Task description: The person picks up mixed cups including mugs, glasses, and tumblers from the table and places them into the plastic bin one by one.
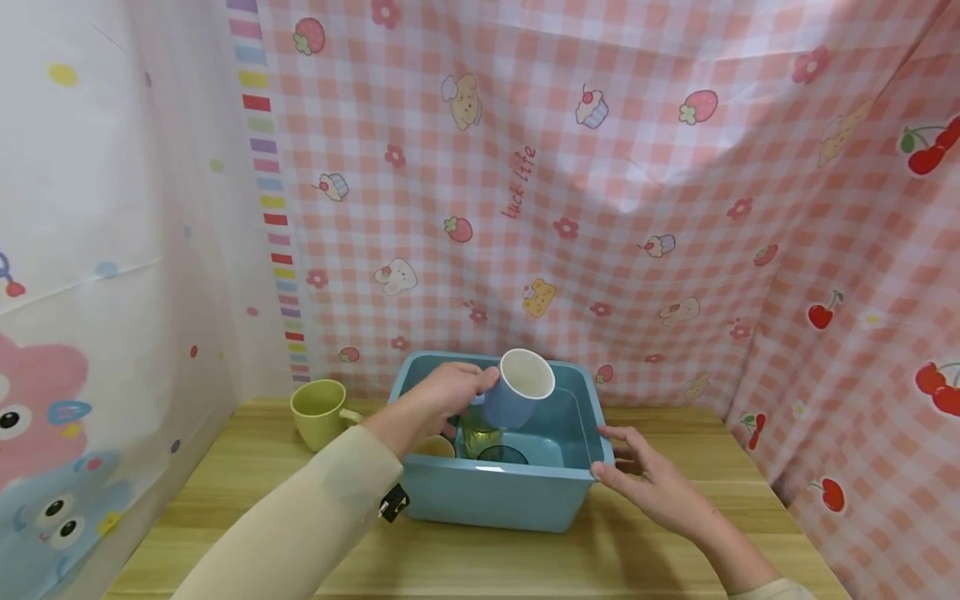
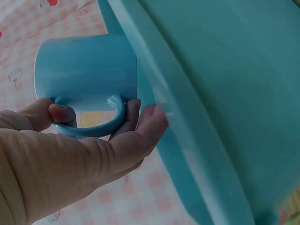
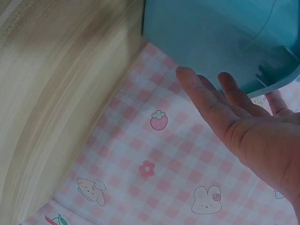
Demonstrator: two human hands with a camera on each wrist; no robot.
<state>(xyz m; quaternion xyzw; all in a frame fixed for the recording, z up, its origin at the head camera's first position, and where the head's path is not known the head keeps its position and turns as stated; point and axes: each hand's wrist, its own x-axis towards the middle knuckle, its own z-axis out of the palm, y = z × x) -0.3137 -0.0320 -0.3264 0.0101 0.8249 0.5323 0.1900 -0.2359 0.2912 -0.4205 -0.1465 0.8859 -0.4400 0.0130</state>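
My left hand (image 1: 450,398) grips a light blue mug (image 2: 86,70) by its handle, thumb at one end and fingers round the other. The mug, tilted with its white inside facing me, is over the blue plastic bin (image 1: 491,497). Inside the bin, below the mug, are a yellowish see-through glass (image 1: 480,442), a dark round-rimmed vessel (image 1: 502,455) and a tan round-rimmed vessel (image 1: 435,447), partly hidden by the left arm and bin wall. My right hand (image 1: 652,483) touches the bin's right side with fairly straight fingers (image 3: 201,93).
A yellow-green mug (image 1: 318,417) stands left of the bin on the wooden table (image 1: 247,483), its handle toward the left forearm. A pink checked curtain (image 1: 480,250) hangs right behind the bin, and a white patterned one (image 1: 150,250) hangs at the left.
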